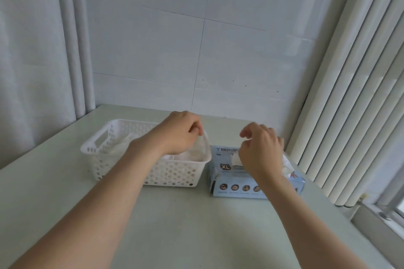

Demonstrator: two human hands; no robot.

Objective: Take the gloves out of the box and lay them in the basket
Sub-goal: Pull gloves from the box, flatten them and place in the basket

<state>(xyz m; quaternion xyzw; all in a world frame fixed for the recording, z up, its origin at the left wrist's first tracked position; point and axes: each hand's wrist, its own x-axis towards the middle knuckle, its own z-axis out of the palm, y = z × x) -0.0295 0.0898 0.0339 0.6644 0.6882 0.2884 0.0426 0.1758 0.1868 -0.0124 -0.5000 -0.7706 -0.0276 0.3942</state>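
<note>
Open table (pixel 196 225) stretches before the basket (pixel 96 148) and box (pixel 236 188); wall (pixel 218 94) stands close behind.

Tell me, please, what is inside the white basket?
Thin whitish gloves lie in the basket; the left hand pinches one glove over its right end. The forearm covers the middle, so their number is unclear.

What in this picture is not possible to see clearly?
Head view:
- Box opening: right hand covers it, so the gloves inside are uncountable.
- Right hand's grip: unclear whether it holds anything.
- Basket inside: left hand, pinching a glove, and forearm hide much.
- Box small print: too small.
</note>
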